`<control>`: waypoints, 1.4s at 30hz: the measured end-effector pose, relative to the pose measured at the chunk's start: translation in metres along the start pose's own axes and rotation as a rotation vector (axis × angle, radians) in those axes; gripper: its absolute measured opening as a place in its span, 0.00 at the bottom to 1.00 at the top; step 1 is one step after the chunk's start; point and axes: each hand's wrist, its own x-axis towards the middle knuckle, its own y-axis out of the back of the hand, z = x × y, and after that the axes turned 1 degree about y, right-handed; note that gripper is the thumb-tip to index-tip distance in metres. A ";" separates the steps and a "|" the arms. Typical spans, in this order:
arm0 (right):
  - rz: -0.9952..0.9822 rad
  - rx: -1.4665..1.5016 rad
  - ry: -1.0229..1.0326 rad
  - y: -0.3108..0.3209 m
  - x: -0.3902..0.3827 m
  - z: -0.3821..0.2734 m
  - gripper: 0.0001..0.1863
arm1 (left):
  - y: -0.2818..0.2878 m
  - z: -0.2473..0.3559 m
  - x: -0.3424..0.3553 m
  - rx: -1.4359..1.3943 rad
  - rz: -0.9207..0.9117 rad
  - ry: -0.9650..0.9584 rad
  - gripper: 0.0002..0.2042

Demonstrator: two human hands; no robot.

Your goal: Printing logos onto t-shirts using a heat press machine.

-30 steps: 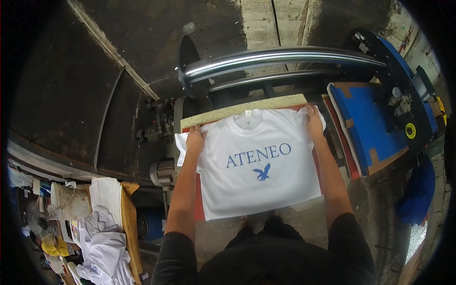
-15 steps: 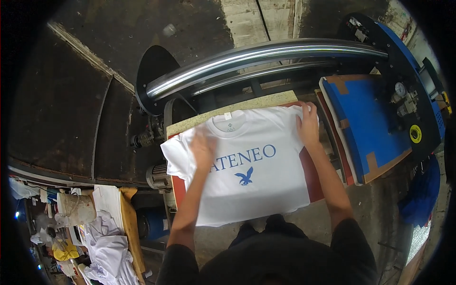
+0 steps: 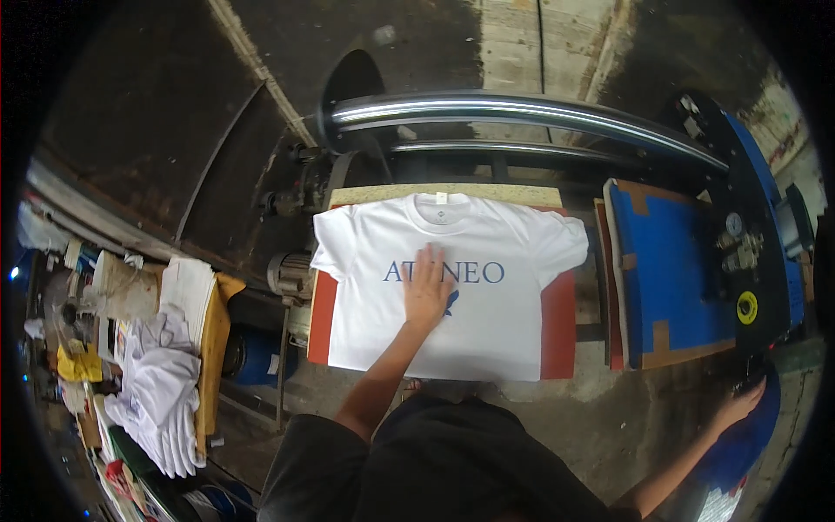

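"One white shirt (image 3: 500, 335) is in work. State its position."

"Face up on the red board (image 3: 557, 335), collar (image 3: 437, 217) at the far side, hem (image 3: 487, 376) toward the person. The sleeve (image 3: 564, 239) on the person's right extends past the board edge. A cream pad (image 3: 513, 193) shows beyond the collar."

"State the condition of each hand."

"Left hand (image 3: 424, 291): flat and wide, fingers spread over the blue lettering (image 3: 483, 271), gripping nothing. Right hand (image 3: 744, 403): well apart from the shirt, reached out to the side beside the blue cloth (image 3: 748, 439). Whether it grips anything cannot be told."

"What is complete?"

"The print is on the shirt. The shirt is laid out with its front broadly flat; this stage is judged nearly complete."

"What is outstanding?"

"Slight creases show near the sleeves. Apart from the left hand, nothing covers the shirt: the blue pad (image 3: 683, 270) sits to the right, clear of it, and the metal roller (image 3: 522, 110) lies beyond the far edge. Further steps cannot be determined from this view."
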 end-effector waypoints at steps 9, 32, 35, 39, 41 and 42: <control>-0.321 0.056 -0.053 -0.065 0.005 0.066 0.25 | 0.007 -0.050 -0.018 0.114 0.212 0.197 0.25; -0.326 -0.013 -0.088 0.061 -0.044 -0.113 0.16 | 0.071 -0.229 -0.096 0.105 0.075 0.789 0.25; -0.268 0.054 0.057 0.103 -0.057 -0.153 0.17 | 0.063 -0.276 -0.167 -0.058 0.137 1.017 0.27; -0.182 0.393 0.118 0.142 -0.073 -0.193 0.13 | 0.043 -0.346 -0.298 -0.119 -0.212 1.136 0.26; -0.149 0.605 0.138 0.160 -0.077 -0.203 0.12 | 0.034 -0.358 -0.368 -0.052 -0.523 1.110 0.22; -0.125 0.796 0.102 0.162 -0.079 -0.212 0.10 | 0.030 -0.358 -0.399 -0.052 -0.571 1.067 0.21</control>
